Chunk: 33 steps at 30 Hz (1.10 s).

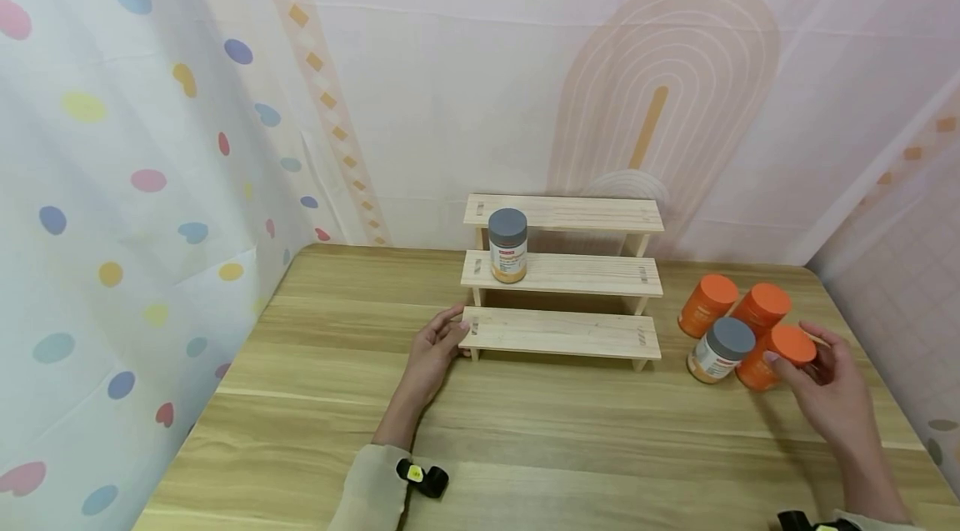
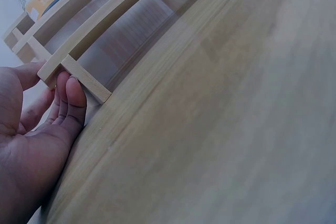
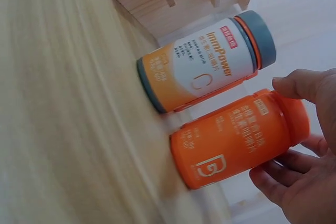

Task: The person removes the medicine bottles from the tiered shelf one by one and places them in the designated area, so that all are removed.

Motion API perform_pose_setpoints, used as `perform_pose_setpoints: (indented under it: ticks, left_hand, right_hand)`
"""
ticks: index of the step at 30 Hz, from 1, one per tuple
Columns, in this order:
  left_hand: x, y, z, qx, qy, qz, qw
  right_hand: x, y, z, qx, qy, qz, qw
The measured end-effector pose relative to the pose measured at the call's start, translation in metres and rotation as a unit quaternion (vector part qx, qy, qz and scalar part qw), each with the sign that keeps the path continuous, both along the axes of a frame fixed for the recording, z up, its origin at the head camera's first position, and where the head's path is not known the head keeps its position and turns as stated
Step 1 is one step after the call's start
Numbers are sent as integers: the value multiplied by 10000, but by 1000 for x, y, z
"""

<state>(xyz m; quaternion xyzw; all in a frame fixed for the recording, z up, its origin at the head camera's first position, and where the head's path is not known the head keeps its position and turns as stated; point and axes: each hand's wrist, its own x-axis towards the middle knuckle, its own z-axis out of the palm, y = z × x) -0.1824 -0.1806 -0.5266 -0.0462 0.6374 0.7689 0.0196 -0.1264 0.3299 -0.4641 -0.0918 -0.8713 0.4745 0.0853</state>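
My left hand (image 1: 431,354) holds the left end of the lowest step of a three-tier wooden shelf (image 1: 558,333), thumb on top and fingertips underneath. On the middle step, toward the left, stands a white-and-orange vitamin bottle with a grey lid (image 1: 507,246). At the right, my right hand (image 1: 836,389) has its thumb and fingers around the lid of an orange vitamin bottle (image 3: 236,140), which stands on the table. Just left of it is a second grey-lidded vitamin bottle (image 1: 722,350), upright and close beside it.
Two more orange bottles, one at the back left (image 1: 707,306) and another orange bottle (image 1: 762,306) behind the held one, stand in the same cluster. The wooden table (image 1: 525,431) meets patterned curtains (image 1: 420,97) behind and at both sides.
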Motion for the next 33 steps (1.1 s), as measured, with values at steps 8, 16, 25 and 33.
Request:
perform_pose_setpoints:
  ticks: [8,16,25,33]
  left_hand:
    - [0,1,1,26,15,13,10000]
    - [0,0,1,43,29,-15,10000]
    - [1,1,1,106,26,13,9999]
    - [1,1,1,95,47,37,9999]
  right_hand:
    - [1,-2,13,375,263,111,9989]
    - [3,-11,28,578,430,258,9971]
    - [2,-27,40,676,595,621,9940]
    - [1,-40,45,753,1112,953,9863]
